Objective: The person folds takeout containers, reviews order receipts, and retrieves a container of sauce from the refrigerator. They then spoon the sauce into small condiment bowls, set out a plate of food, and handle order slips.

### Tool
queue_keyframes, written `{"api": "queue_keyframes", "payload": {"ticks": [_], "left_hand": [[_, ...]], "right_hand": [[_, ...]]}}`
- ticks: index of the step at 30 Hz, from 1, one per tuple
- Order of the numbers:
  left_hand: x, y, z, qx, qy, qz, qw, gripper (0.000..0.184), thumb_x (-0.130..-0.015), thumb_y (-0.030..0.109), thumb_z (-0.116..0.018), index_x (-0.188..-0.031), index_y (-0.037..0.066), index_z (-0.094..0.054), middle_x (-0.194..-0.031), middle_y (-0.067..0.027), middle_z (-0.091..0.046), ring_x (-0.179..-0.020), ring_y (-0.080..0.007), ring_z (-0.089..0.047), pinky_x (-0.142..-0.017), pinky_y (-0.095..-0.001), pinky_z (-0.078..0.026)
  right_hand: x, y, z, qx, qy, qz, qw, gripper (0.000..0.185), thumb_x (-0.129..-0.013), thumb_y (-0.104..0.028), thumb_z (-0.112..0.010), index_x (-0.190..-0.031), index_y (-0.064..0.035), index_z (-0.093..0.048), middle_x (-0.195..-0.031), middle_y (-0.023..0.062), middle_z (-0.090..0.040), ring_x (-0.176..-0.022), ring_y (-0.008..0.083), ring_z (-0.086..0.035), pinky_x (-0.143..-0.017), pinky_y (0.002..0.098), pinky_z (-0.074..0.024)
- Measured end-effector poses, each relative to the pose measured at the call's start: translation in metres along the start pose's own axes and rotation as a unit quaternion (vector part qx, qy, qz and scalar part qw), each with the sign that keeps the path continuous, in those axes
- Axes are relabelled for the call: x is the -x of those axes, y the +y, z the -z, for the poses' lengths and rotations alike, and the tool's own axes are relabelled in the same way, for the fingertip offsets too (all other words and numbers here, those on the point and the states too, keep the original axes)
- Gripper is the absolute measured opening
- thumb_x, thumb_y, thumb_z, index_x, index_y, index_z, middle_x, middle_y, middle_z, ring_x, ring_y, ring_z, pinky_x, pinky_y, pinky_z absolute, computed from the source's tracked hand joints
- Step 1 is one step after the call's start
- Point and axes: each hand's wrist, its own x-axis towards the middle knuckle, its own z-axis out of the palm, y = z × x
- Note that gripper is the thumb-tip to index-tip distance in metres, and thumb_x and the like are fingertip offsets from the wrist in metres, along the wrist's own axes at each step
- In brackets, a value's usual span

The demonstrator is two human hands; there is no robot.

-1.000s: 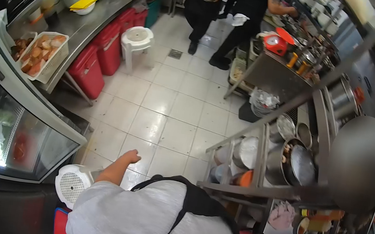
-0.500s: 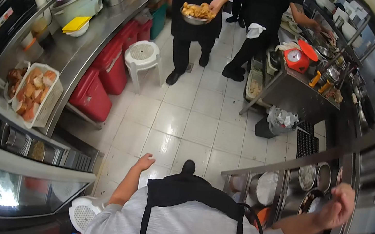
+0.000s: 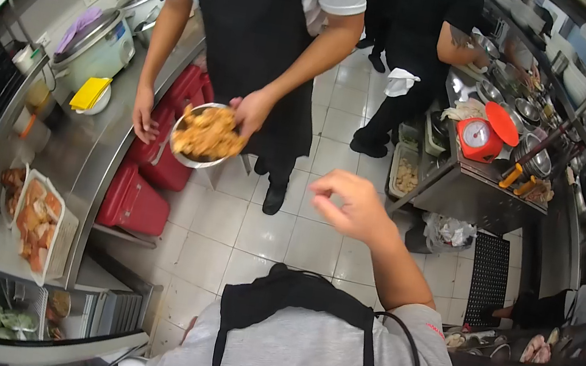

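Observation:
My right hand [image 3: 349, 203] is raised in front of my apron, thumb apart from loosely bent fingers, with nothing in it. My left hand is out of sight; only a sliver of that arm shows beside my body. Ahead and slightly left, a co-worker in a black apron [image 3: 246, 45] carries a metal bowl [image 3: 193, 162] of golden-brown food pieces [image 3: 209, 131], possibly fried chicken. The co-worker's own hand [image 3: 253, 111] grips the bowl's rim. A gap of floor shows between my right hand and that bowl.
A steel counter [image 3: 107, 169] on the left bears a white basket [image 3: 61, 246] of raw meat pieces. Red bins [image 3: 133, 200] stand beneath it. On the right are a red scale [image 3: 478, 136] on a steel table and a lined trash bin [image 3: 446, 234]. Another person [image 3: 422, 43] works there.
The co-worker has come much closer with the bowl. My right hand has swung from the right-side shelving to the front centre. My left hand has dropped out of view, and my viewpoint has shifted.

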Motion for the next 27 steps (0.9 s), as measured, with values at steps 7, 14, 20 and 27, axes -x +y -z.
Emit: {"api": "queue_keyframes", "payload": {"ticks": [7,14,20,27], "left_hand": [[-0.089,0.172,0.08,0.111,0.055,-0.111,0.986,0.046,-0.068,0.025,-0.056,-0.1,-0.006,-0.05,-0.097,-0.0254,-0.053,-0.093,-0.0341,-0.051,-0.081,-0.0368,-0.04],[-0.121,0.303,0.133,0.151,0.078,-0.121,0.978,0.046,-0.068,0.025,-0.056,-0.102,-0.006,-0.049,-0.097,-0.0251,-0.053,-0.093,-0.0341,-0.051,-0.082,-0.0366,-0.04],[-0.155,0.333,0.119,0.15,0.065,-0.061,0.985,0.047,-0.068,0.025,-0.056,-0.103,-0.005,-0.048,-0.097,-0.0248,-0.053,-0.093,-0.034,-0.051,-0.082,-0.0364,-0.04],[-0.176,0.349,0.12,0.197,0.098,-0.022,0.975,0.047,-0.068,0.024,-0.056,-0.105,-0.005,-0.047,-0.097,-0.0245,-0.052,-0.093,-0.034,-0.051,-0.083,-0.0362,-0.039]], "right_hand": [[-0.035,0.079,0.016,0.021,-0.058,-0.041,0.997,0.013,-0.068,-0.01,-0.059,-0.08,-0.0058,-0.058,-0.067,0.0058,-0.056,-0.06,0.0188,-0.055,-0.054,0.0279,-0.044],[-0.062,0.188,0.067,-0.018,-0.055,-0.119,0.991,0.015,-0.071,-0.009,-0.058,-0.084,-0.0028,-0.056,-0.073,0.0085,-0.057,-0.065,0.0168,-0.057,-0.06,0.0258,-0.0443],[-0.104,0.28,0.105,-0.069,-0.102,-0.191,0.974,0.017,-0.072,-0.012,-0.057,-0.087,-0.0037,-0.056,-0.073,0.0066,-0.057,-0.066,0.0147,-0.055,-0.06,0.0259,-0.0439],[-0.158,0.392,0.055,-0.187,-0.248,-0.241,0.92,0.024,-0.073,-0.017,-0.058,-0.093,-0.0041,-0.054,-0.076,0.0072,-0.057,-0.071,0.0161,-0.055,-0.063,0.0273,-0.0438]]}}
